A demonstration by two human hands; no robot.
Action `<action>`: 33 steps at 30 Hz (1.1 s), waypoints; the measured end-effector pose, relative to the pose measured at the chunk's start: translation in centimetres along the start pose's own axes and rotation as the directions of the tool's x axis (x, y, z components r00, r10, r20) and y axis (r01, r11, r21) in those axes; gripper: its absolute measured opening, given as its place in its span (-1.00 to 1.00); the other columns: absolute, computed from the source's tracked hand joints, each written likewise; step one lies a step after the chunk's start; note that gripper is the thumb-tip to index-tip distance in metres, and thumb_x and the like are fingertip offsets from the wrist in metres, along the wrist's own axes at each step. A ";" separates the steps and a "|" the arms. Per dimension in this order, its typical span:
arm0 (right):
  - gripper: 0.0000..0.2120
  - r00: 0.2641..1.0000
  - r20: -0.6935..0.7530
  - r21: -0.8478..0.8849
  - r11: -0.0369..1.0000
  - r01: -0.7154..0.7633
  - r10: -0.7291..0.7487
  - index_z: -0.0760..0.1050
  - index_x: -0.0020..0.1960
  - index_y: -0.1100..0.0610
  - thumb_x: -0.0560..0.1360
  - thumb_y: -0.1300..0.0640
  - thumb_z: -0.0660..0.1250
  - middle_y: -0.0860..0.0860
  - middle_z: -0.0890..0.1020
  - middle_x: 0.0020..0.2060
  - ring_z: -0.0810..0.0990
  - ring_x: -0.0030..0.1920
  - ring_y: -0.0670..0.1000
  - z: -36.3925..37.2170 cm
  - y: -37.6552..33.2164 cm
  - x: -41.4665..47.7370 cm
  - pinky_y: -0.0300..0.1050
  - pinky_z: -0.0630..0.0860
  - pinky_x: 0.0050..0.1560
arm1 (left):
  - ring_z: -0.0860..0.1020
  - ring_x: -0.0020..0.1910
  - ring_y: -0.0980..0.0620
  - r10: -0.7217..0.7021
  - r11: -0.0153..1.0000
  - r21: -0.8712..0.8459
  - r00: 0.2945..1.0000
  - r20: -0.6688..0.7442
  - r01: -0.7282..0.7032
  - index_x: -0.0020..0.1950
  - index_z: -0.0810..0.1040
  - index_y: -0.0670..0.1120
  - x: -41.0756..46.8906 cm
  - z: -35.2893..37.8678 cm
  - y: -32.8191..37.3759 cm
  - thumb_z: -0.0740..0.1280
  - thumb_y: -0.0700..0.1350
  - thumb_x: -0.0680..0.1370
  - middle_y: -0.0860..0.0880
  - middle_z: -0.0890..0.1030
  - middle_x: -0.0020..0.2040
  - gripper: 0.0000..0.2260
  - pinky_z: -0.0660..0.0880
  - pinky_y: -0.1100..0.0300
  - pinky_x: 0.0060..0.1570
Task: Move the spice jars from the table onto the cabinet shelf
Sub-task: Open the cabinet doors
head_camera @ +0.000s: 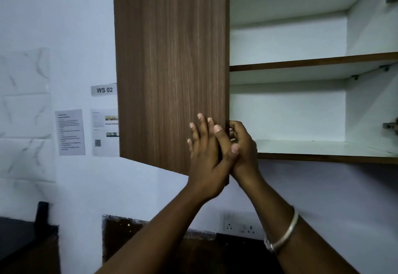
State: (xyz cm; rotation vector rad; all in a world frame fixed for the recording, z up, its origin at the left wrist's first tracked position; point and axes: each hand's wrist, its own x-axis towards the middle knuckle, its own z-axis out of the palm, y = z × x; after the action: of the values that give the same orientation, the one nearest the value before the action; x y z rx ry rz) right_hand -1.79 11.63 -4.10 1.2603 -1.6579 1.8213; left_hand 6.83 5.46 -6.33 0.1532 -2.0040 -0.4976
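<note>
No spice jars are in view. A brown wood-grain cabinet door (172, 69) stands swung open to the left. My left hand (205, 159) lies flat on the door's outer face near its lower right corner, fingers apart. Its thumb reaches across the door's edge. My right hand (244, 144) curls around that same edge from the inner side. The white cabinet holds a bare lower shelf (323, 147) and a bare upper shelf (312, 60).
Papers and a "WS 02" label (104, 90) hang on the wall left of the door. A wall socket (241, 227) sits below the cabinet. A dark surface (25, 243) lies at the lower left. A hinge (391, 125) shows on the cabinet's right wall.
</note>
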 end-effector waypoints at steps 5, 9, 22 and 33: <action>-0.65 0.925 -0.115 0.250 0.891 0.380 -0.362 0.62 0.00 0.30 0.64 0.05 0.19 0.21 0.68 -0.26 0.63 -0.27 0.11 3.9 -8.0 -5.7 -0.08 0.45 -0.48 | -0.19 0.68 -0.15 -0.120 0.948 -0.313 0.980 -0.160 0.065 0.68 -0.24 -0.05 -3.7 -5.9 1.0 -0.12 0.66 0.40 -0.11 -0.21 0.70 0.09 -0.21 -0.12 0.64; -0.77 0.881 0.043 0.392 0.819 0.419 -0.472 0.67 0.12 0.27 0.66 0.18 0.28 0.11 0.69 -0.15 0.66 -0.15 0.06 9.0 -11.3 -7.8 0.04 0.59 -0.18 | 0.35 0.58 -0.07 -0.156 0.928 -0.372 0.939 -0.307 0.033 0.65 0.21 0.08 -7.4 -15.3 0.7 0.13 0.54 0.50 -0.06 0.39 0.59 -0.15 0.27 -0.21 0.54; -0.66 0.759 0.176 0.359 0.759 0.543 -0.627 0.59 0.38 0.15 0.62 0.20 0.36 0.17 0.50 0.46 0.47 0.45 0.22 25.9 -20.1 -12.2 0.11 0.48 0.40 | 0.56 -0.25 0.40 -0.287 0.946 -0.101 0.654 -0.700 0.308 -0.01 0.60 0.00 -10.3 -33.4 -5.1 0.17 -0.04 0.74 0.22 0.67 -0.20 -0.75 0.44 0.50 -0.28; -0.56 0.717 0.327 0.194 0.786 0.588 -0.616 0.39 0.55 -0.04 0.67 0.08 0.23 0.02 0.30 0.61 0.29 0.56 0.17 32.7 -22.0 -12.5 0.10 0.51 0.33 | 0.67 -0.07 0.09 -0.418 0.905 -0.253 0.605 -0.678 0.342 0.02 0.66 -0.03 -10.2 -39.3 -10.1 0.16 -0.05 0.75 0.03 0.73 -0.06 -0.71 0.59 0.10 0.03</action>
State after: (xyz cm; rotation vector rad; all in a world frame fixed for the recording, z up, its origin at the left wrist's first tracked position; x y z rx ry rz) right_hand 33.52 -9.93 -4.10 1.9983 -1.1147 1.2918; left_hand 44.99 -11.50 -3.36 0.6349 -1.1445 -0.6772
